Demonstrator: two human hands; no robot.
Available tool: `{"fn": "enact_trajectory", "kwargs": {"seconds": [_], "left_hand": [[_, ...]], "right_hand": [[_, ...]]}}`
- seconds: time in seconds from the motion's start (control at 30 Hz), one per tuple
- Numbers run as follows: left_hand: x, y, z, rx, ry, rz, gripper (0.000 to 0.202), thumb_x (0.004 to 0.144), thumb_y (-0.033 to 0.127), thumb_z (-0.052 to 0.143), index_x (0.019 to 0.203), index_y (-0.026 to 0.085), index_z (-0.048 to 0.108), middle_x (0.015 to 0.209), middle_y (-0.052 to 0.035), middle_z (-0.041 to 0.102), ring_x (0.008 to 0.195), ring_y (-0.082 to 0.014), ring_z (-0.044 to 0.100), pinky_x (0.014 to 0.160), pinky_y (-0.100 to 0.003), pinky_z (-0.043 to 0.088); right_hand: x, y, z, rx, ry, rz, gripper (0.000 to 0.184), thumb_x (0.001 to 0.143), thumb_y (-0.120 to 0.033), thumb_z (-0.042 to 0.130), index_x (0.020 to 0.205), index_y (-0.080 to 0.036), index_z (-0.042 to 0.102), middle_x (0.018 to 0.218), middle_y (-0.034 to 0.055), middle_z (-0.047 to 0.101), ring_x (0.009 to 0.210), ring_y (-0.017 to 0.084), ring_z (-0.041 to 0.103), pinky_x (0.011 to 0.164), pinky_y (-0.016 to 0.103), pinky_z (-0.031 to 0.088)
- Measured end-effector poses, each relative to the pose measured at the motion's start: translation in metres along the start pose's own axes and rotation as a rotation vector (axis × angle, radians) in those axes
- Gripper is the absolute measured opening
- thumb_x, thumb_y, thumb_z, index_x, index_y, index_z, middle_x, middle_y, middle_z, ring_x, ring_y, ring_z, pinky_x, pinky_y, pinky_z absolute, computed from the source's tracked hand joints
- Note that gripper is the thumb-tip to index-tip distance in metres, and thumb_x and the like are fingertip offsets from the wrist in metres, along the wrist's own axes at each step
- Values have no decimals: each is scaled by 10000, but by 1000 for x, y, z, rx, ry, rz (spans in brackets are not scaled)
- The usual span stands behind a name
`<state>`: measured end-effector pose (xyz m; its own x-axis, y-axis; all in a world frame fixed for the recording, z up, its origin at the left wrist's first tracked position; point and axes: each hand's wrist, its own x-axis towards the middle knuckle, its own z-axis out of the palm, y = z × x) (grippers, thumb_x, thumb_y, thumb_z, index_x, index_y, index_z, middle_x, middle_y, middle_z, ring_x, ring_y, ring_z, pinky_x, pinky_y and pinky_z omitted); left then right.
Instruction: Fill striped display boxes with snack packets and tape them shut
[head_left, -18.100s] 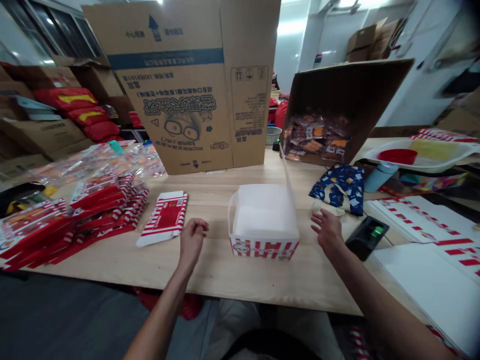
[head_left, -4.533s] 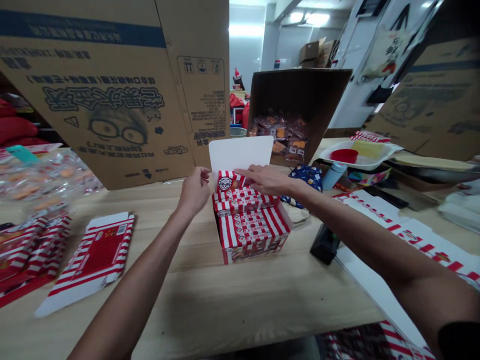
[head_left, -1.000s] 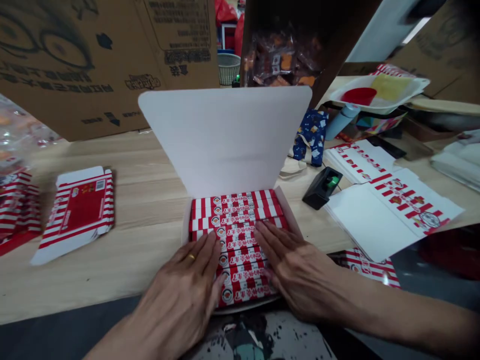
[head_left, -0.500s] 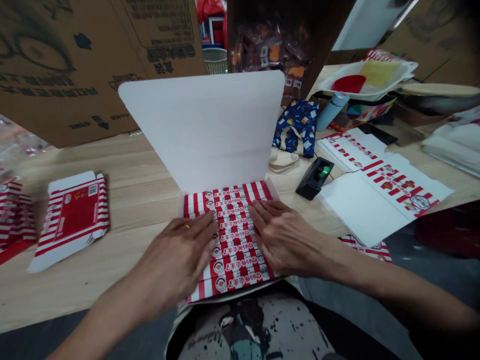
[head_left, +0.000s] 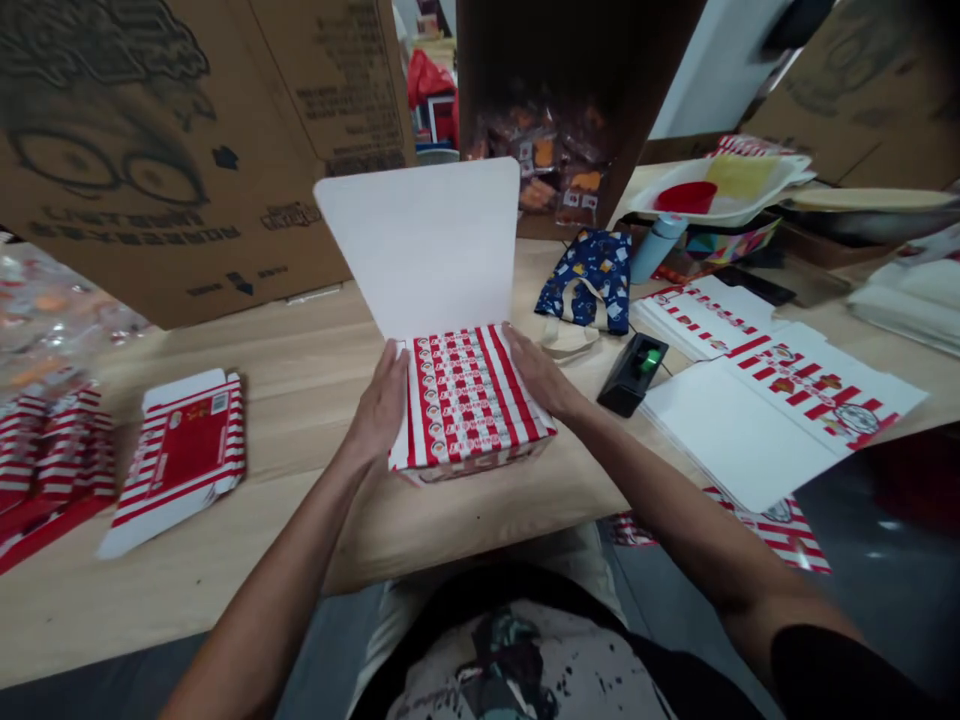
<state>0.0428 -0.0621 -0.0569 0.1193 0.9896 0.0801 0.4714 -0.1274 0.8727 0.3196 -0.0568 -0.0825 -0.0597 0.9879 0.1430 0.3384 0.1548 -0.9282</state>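
A red-and-white striped carton (head_left: 480, 462) stands on the wooden table (head_left: 315, 350) in front of me, filled with rows of striped packets (head_left: 465, 395). Its white lid (head_left: 424, 240) stands upright at the back. My left hand (head_left: 379, 405) presses flat against the carton's left side, fingers together and stretched. My right hand (head_left: 536, 375) lies against the right side in the same way. Both hands clasp the carton between them.
A flattened striped carton (head_left: 180, 460) lies to the left, beside piles of striped packets (head_left: 37, 470). Flat carton blanks (head_left: 765, 400), a black tape dispenser (head_left: 634, 372) and a blue patterned pouch (head_left: 589, 280) sit to the right. Large cardboard boxes (head_left: 172, 150) stand behind.
The carton has moved away from my body onto the table. My hands have left the top of the packets and now hold the carton's two sides.
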Motion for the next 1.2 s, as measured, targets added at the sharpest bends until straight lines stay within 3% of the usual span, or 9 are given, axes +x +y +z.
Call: {"fn": "enact_trajectory", "kwargs": {"seconds": [0.13, 0.3, 0.37, 0.53, 0.7, 0.87, 0.97, 1.03, 1.2], "left_hand": [[44, -15, -4, -1, 19, 120, 562, 926, 508, 529, 1390, 195, 581, 1638, -113, 346, 1525, -298, 305, 1287, -482, 212], [59, -23, -16, -210, -39, -30, 1025, 852, 423, 649, 1623, 298, -15, 1704, -148, 79, 1422, -310, 431, 1133, -495, 454], [64, -17, -24, -310, -150, -81, 1149, 803, 388, 701, 1603, 339, -123, 1683, -163, 149, 1308, -296, 540, 992, -434, 555], [68, -7, -29, -424, -172, -67, 850, 669, 306, 785, 1443, 327, 434, 1499, -102, 484, 933, -212, 670, 626, -264, 554], [53, -17, -24, -442, -57, -7, 304, 762, 410, 732, 954, 180, 675, 1602, -86, 400, 1323, -343, 546, 907, -381, 589], [4, -5, -31, 31, -222, 180, 551, 990, 524, 426, 1454, 251, 543, 1690, -53, 231, 1575, -325, 132, 1209, -526, 368], [-25, 5, -29, 377, -321, 306, 683, 983, 566, 483, 1586, 286, 328, 1699, -52, 172, 1582, -325, -26, 1272, -605, 160], [-35, 7, -27, 585, -325, 383, 733, 984, 607, 455, 1599, 245, 290, 1690, -88, 195, 1570, -346, -93, 1257, -642, 159], [-28, 5, -28, 800, -363, 512, 923, 898, 770, 433, 1583, 167, 293, 1655, -206, 246, 1553, -368, 192, 1232, -573, 295]], "right_hand": [[52, 18, 2, 97, 121, -33, 551, 812, -346, 516, 1334, -196, 609, 1552, 67, 474, 1473, 277, 365, 1286, 467, 184], [76, 30, 10, 202, 96, -32, 987, 670, -247, 422, 1593, -159, 84, 1463, 116, 531, 1294, 254, 560, 1102, 487, 476], [80, 30, 11, 194, 65, -30, 1003, 667, -274, 408, 1594, -157, 42, 1420, 112, 556, 1235, 254, 596, 1047, 470, 518], [79, 26, 10, 340, 97, -39, 675, 641, -334, 496, 1301, -195, 482, 1214, 95, 673, 1055, 304, 662, 933, 496, 564], [60, 22, -6, 339, 1, -18, 425, 821, -482, 514, 1131, -203, 595, 1338, 119, 638, 1102, 319, 668, 929, 502, 562], [54, 22, -23, -184, -184, -159, 739, 945, -669, 444, 1467, -148, 488, 1682, 164, 183, 1535, 347, 239, 1231, 563, 263], [54, 17, -22, -437, -209, -210, 740, 1009, -615, 362, 1573, -137, 346, 1689, 184, 107, 1565, 335, 112, 1258, 592, 157], [47, 6, -21, -583, -207, -261, 660, 1050, -517, 277, 1580, -128, 335, 1691, 181, 88, 1571, 325, 55, 1260, 605, 145], [-8, -33, -27, -836, -494, -458, 715, 1053, -513, 317, 1593, -47, 259, 1636, 235, 264, 1565, 336, 94, 1261, 605, 178]]}}
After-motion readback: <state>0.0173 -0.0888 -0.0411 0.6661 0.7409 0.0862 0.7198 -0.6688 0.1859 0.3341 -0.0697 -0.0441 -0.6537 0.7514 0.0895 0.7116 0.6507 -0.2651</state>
